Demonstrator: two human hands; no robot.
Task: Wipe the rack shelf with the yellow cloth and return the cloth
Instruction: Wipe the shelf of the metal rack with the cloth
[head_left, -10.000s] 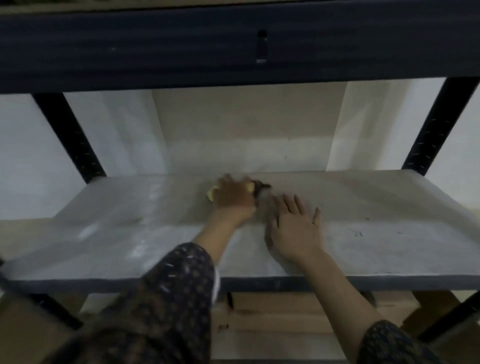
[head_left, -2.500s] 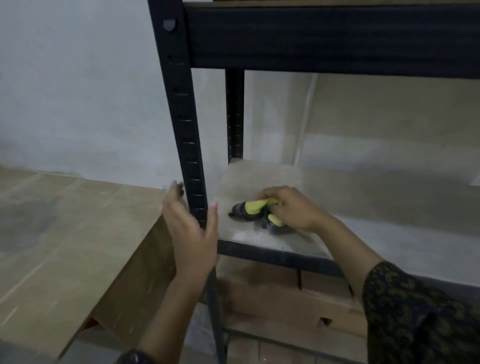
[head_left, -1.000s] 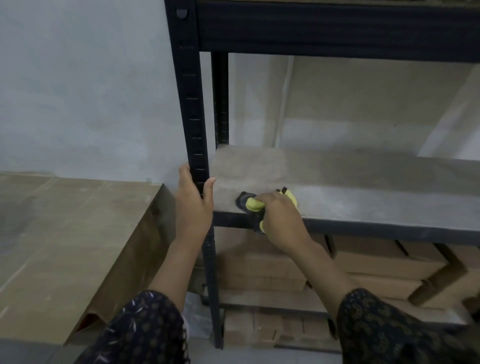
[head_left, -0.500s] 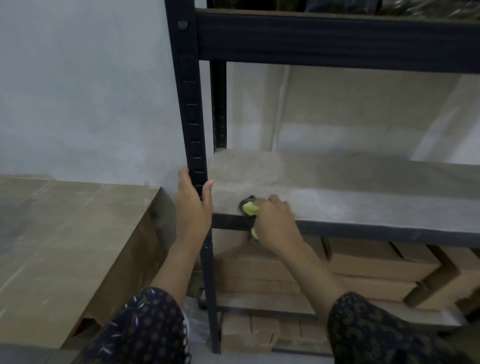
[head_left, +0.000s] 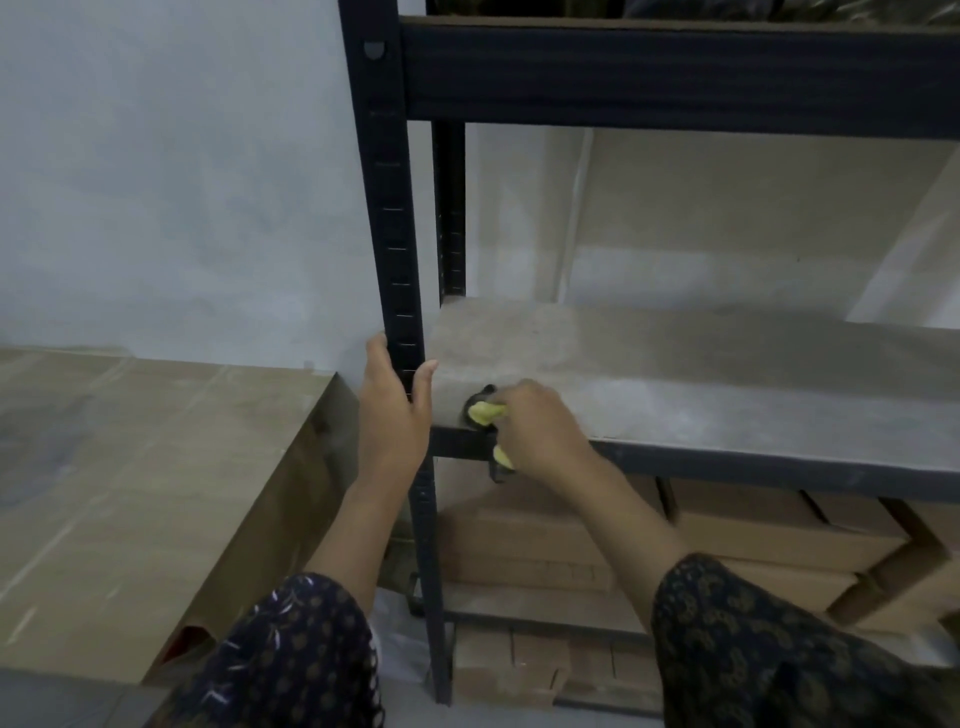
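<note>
Evidently for balance, the left hand (head_left: 392, 410) curls its grip round the black slotted metal post (head_left: 387, 208), while the right hand (head_left: 540, 431), grip closed on the crumpled yellow cloth (head_left: 485, 412), presses it onto the grey board shelf (head_left: 675, 374) at the corner beside that post, wiping its edge

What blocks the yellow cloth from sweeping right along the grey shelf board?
Nothing visible. The right hand grips the yellow cloth at the grey shelf board's front-left corner; the black metal post, gripped by the left hand, stands leftward.
</note>
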